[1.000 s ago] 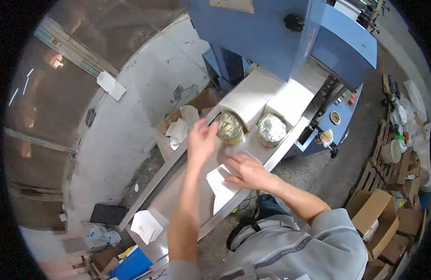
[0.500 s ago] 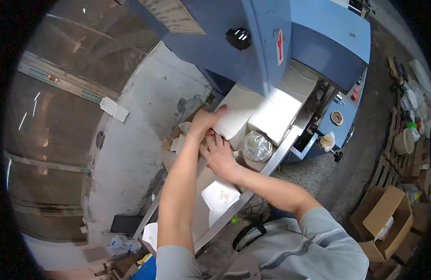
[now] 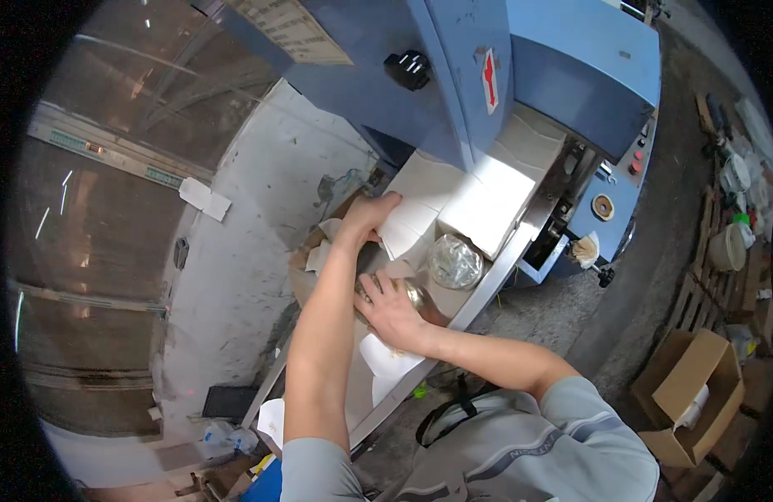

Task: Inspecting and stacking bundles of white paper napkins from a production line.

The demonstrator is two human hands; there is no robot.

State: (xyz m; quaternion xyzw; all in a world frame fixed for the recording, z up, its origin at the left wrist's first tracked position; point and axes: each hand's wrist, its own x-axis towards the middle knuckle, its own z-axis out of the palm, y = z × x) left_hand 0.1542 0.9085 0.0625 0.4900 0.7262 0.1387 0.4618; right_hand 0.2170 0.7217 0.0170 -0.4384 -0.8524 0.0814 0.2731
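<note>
Two rows of stacked white paper [image 3: 497, 201] come out from under a blue machine onto a metal-edged table. My left hand [image 3: 365, 222] grips the near left corner of the left stack [image 3: 416, 209], its thumb stretched over the top and its other fingers mostly hidden at the side. Closer to me, my right hand [image 3: 392, 314] is curved over a shiny, rounded, gold-toned metallic thing [image 3: 417, 294]. Beside that lies a round clear thing [image 3: 456, 262] that looks plastic-wrapped. White paper sheets with a small gold mark [image 3: 388, 361] rest under my right wrist.
The blue machine's housing [image 3: 386, 92] with a black knob overhangs the stacks. A carton with white paper [image 3: 318, 251] sits left of my left forearm. A metal rail [image 3: 487, 293] edges the table on the right. An open cardboard box [image 3: 692, 393] stands on the floor at right.
My right hand has drawn back toward me from the stack's front. The gold-toned thing now shows under it. My left hand stays at the stack's corner.
</note>
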